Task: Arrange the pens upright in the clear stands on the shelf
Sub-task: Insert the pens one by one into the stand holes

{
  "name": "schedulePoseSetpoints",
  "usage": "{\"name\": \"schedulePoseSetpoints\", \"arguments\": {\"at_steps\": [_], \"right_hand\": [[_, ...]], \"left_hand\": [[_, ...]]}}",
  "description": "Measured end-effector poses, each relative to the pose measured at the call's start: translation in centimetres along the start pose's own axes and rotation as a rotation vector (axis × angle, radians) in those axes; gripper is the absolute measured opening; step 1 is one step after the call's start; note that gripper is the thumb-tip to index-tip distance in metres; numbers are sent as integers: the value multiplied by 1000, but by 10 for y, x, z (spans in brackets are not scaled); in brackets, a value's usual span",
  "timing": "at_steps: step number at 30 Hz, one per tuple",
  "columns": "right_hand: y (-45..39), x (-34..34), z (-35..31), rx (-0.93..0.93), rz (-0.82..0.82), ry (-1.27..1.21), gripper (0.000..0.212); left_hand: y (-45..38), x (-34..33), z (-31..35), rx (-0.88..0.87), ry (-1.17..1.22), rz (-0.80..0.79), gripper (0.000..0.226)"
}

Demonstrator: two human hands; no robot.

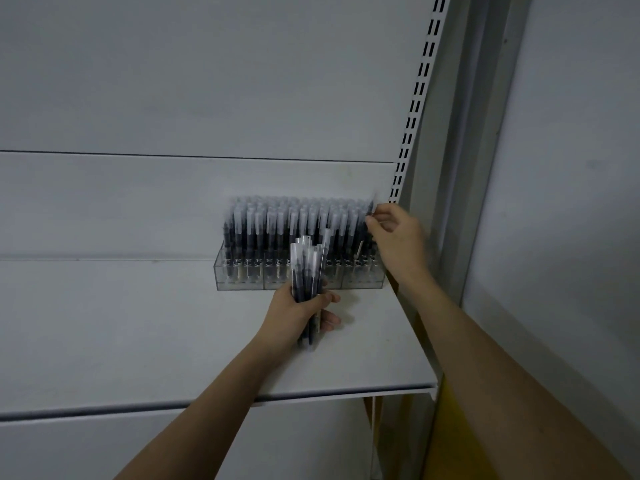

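Observation:
Clear plastic stands (242,277) sit in a row at the back right of the white shelf (173,341), packed with several upright black pens with frosted caps (277,223). My left hand (298,317) is shut on a bundle of pens (306,268), held upright just in front of the stands. My right hand (394,237) is at the right end of the row, fingers pinching one pen (372,206) at its top, over the rightmost stand.
A slotted upright rail (415,98) runs up the shelf's right side beside a grey wall frame (478,168). The white back panel (173,81) rises behind the stands. A yellow surface (450,427) shows below the shelf's right corner.

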State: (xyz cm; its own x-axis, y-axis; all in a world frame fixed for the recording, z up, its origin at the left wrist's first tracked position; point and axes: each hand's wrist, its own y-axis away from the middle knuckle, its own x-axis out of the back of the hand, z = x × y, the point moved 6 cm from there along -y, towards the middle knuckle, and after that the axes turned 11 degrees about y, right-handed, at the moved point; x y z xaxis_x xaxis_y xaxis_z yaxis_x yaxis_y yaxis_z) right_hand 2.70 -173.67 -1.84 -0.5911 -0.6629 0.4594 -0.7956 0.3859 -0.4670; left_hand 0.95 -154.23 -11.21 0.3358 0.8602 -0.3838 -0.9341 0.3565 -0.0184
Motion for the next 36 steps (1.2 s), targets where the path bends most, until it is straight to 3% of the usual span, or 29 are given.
{"name": "schedulePoseSetpoints", "arguments": {"at_steps": [9,15,19,22,26,32,36], "right_hand": [[5,-21,17,-8,-118,207,15],[13,-23,22,-42,-114,205,17],[39,-14,14,-50,47,75,16],[64,-35,13,-85,-90,-98,7],[94,-65,18,-221,-326,-332,16],[97,-64,26,-250,-348,-448,18],[95,-62,36,-319,-271,-510,17]], "left_hand": [[0,0,1,-2,4,1,21],[1,0,1,-1,-3,-3,16],[1,-2,1,14,15,1,19],[2,-1,2,31,-7,9,19],[3,-3,4,9,-40,-22,16],[3,-2,2,23,-53,-21,18],[3,-3,0,39,-36,-25,19]]}}
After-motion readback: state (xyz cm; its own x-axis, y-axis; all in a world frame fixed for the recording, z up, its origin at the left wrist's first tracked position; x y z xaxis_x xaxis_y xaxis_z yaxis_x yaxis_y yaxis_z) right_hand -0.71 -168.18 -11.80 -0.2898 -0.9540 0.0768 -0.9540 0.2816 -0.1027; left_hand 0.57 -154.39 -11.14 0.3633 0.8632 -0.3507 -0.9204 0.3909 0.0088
